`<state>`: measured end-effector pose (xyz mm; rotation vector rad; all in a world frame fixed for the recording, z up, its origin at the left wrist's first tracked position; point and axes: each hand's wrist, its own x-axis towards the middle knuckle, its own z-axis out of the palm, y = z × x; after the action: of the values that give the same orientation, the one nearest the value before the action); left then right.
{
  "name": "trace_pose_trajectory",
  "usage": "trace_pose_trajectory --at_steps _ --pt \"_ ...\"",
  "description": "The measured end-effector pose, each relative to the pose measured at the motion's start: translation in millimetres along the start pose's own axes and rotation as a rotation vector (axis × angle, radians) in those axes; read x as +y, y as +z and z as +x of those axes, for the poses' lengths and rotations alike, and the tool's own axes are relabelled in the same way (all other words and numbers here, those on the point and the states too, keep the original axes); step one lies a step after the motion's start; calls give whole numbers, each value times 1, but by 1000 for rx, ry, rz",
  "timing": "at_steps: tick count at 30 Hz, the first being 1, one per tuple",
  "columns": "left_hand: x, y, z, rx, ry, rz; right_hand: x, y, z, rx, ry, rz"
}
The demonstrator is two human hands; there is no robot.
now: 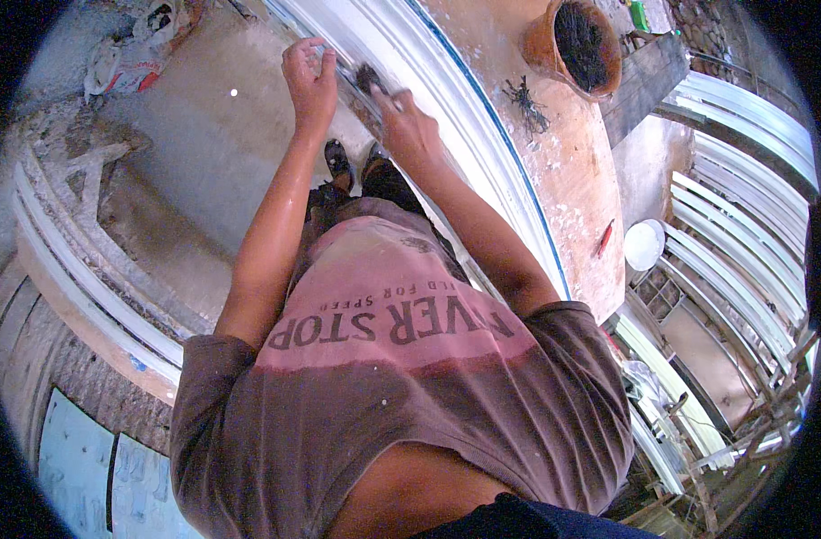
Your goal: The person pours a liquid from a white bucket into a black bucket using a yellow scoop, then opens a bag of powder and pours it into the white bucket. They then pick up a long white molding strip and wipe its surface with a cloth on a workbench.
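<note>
Both hands are clamped on the work — left hand point(310, 83) pinches the edge of the long white moulding strip point(446, 99) at the far end of the bench, right hand point(408, 126) is closed around a small dark brush point(369, 79) pressed against it. I'd keep strokes short and follow the groove, steadying with the left. Packaging-wise: just a crumpled white bag with red patches point(132, 54) far left, and a white round lid point(644, 244) right.
</note>
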<state>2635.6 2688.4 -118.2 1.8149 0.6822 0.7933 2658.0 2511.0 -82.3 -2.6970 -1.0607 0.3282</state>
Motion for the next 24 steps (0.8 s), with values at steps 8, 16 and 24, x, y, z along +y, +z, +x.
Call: trace_pose_trajectory --at_steps 8,16,24 --pt "6 10 -32 -222 226 196 44 -22 -78 45 247 65" --pt "19 40 -60 -584 478 481 129 -54 -75 100 265 61" --pt "16 32 -44 -670 511 531 125 -54 8 -50 144 7"
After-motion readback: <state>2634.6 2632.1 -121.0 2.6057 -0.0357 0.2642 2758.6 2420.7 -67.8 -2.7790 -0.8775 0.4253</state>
